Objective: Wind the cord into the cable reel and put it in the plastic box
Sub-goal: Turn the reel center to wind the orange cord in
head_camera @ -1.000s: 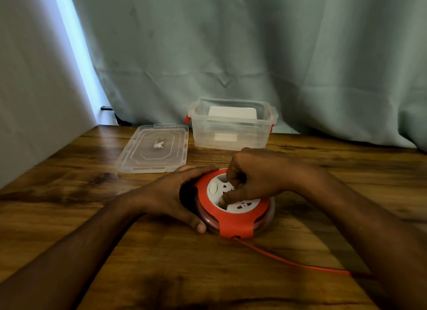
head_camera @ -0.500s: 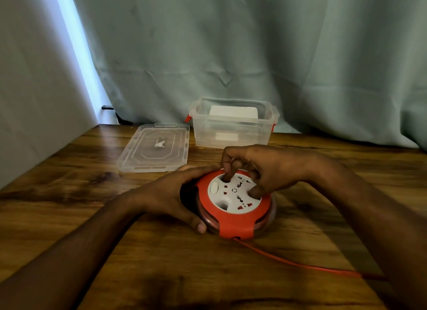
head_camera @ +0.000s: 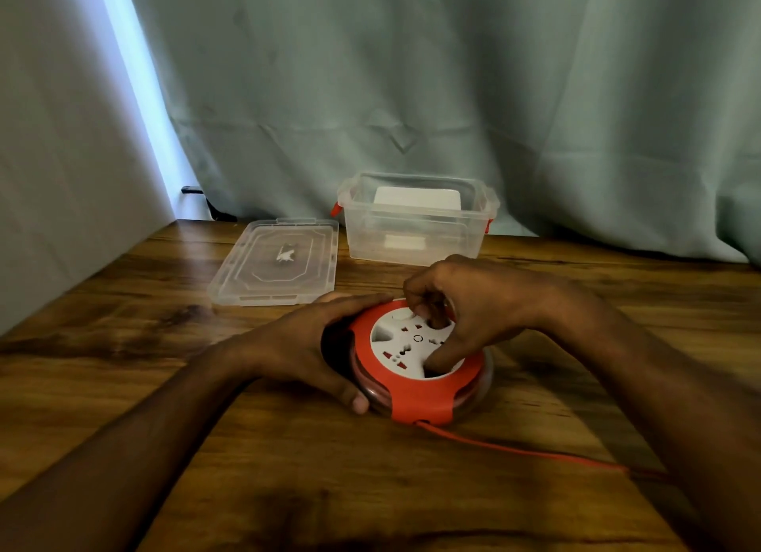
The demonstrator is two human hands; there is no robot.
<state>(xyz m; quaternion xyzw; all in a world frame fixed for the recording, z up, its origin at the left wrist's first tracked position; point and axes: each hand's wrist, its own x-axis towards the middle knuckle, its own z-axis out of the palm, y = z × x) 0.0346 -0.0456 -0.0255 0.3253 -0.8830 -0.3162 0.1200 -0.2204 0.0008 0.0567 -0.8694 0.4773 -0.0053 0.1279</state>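
Cable reel (head_camera: 420, 370): flat on the surface (head_camera: 288, 469), mid-width.
Left hand (head_camera: 304, 345): fingers clamped round its left rim.
Right hand (head_camera: 473, 308): fingers curled into the white socket face.
Cord (head_camera: 514, 450): trails toward the right edge.
Plastic box (head_camera: 416, 222): open, near the far edge, lid (head_camera: 276, 263) beside it.

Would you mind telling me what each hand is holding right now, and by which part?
The left hand grips the reel by its left rim. The right hand holds the reel's white centre, fingers curled into it.
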